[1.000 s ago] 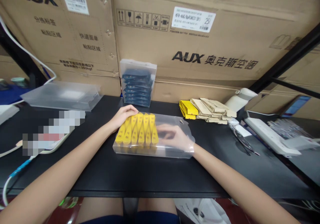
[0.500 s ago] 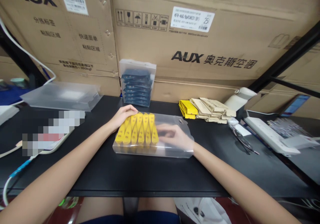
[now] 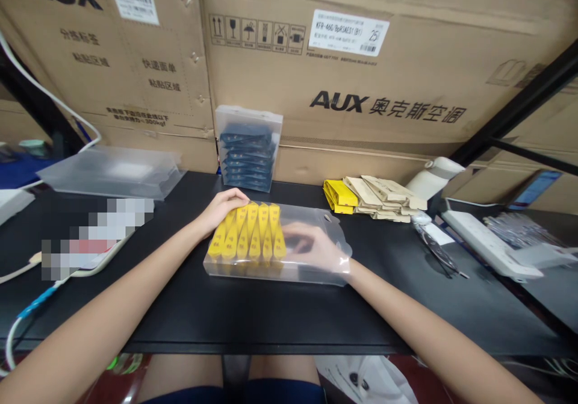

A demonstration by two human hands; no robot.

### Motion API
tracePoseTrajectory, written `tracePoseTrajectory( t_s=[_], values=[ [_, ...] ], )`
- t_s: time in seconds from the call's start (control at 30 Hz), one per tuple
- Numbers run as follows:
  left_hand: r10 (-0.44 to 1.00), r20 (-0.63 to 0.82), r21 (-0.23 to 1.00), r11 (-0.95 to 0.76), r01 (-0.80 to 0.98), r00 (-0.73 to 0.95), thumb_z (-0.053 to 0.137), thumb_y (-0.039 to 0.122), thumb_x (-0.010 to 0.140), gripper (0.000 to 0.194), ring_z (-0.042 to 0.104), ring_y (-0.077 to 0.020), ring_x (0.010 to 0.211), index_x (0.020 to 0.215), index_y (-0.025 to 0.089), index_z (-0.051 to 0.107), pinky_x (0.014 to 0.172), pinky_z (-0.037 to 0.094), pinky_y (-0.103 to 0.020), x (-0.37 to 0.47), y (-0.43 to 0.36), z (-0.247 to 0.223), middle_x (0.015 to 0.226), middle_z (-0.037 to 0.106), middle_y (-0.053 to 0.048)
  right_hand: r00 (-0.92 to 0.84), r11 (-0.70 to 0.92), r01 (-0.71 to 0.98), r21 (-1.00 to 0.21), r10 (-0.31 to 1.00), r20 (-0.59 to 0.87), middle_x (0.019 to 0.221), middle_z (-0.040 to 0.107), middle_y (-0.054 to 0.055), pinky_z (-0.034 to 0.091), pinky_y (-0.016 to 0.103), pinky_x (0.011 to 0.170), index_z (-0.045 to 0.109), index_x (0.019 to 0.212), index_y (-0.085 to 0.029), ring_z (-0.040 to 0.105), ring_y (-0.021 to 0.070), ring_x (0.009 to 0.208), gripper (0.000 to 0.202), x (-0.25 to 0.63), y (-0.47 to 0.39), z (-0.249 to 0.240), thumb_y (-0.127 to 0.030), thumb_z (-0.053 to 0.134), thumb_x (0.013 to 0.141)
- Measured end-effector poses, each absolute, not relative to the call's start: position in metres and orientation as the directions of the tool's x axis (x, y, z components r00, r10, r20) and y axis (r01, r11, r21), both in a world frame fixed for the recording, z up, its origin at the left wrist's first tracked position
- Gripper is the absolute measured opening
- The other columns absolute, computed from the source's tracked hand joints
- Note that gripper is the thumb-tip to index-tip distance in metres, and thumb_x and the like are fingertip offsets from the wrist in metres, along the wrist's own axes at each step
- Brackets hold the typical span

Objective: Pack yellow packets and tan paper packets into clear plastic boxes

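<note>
Clear box (image 3: 300,273) lies mid-frame on the worktop (image 3: 271,316), yellow packets (image 3: 255,235) filling its left part. Left hand (image 3: 224,207) curves over its upper-left corner, probably bracing it. Right hand (image 3: 313,248) reaches inside from the right, fingers bent, perhaps steadying the row. Whether either hand grips: cannot tell.

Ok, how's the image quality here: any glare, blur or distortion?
Head view: pale glare along the clear box; right hand hazy through its plastic; a mosaic patch masks detail at left; the slanting black post at right may reflect wide-angle distortion.
</note>
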State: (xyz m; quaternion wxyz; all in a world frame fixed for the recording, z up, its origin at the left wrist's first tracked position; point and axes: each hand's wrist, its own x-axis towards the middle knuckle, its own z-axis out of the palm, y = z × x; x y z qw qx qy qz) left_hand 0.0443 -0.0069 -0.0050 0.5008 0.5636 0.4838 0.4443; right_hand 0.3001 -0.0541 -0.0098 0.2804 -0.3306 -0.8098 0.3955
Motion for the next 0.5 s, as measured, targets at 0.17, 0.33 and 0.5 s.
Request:
tracePoseTrajectory(
  t_s=[0.17, 0.33, 0.5],
  values=[
    [0.992, 0.005, 0.994, -0.019, 0.108, 0.127, 0.066, 0.034, 0.065, 0.017, 0.059, -0.0176, 0.070, 0.072, 0.018, 0.063, 0.067, 0.043, -0.029, 0.045, -0.007, -0.003, 0.072, 0.064, 0.001, -0.642, 0.605, 0.397, -0.690, 0.720, 0.262, 0.108, 0.062, 0.009, 0.053, 0.035, 0.076, 0.060, 0.108, -0.018, 0.059, 0.0225, 0.097, 0.048, 0.299, -0.058, -0.005, -0.042, 0.073, 0.068],
    [0.988, 0.011, 0.993, -0.029, 0.115, 0.151, 0.066, 0.033, 0.066, 0.016, 0.059, -0.0181, 0.071, 0.073, 0.019, 0.063, 0.069, 0.043, -0.029, 0.047, -0.008, -0.004, 0.072, 0.063, 0.001, -0.694, 0.689, 0.446, -0.571, 0.669, 0.265, 0.101, 0.058, 0.007, 0.047, 0.036, 0.082, 0.055, 0.097, -0.018, 0.055, 0.0200, 0.090, 0.038, 0.296, -0.066, 0.005, -0.047, 0.066, 0.076],
    [0.984, 0.018, 0.991, -0.041, 0.127, 0.177, 0.066, 0.033, 0.066, 0.016, 0.060, -0.0183, 0.074, 0.073, 0.019, 0.065, 0.071, 0.043, -0.030, 0.047, -0.006, -0.007, 0.073, 0.065, 0.001, -0.724, 0.729, 0.487, -0.481, 0.645, 0.244, 0.100, 0.060, 0.008, 0.044, 0.038, 0.085, 0.056, 0.102, -0.018, 0.053, 0.0228, 0.093, 0.038, 0.291, -0.073, 0.002, -0.050, 0.059, 0.080]
  ],
)
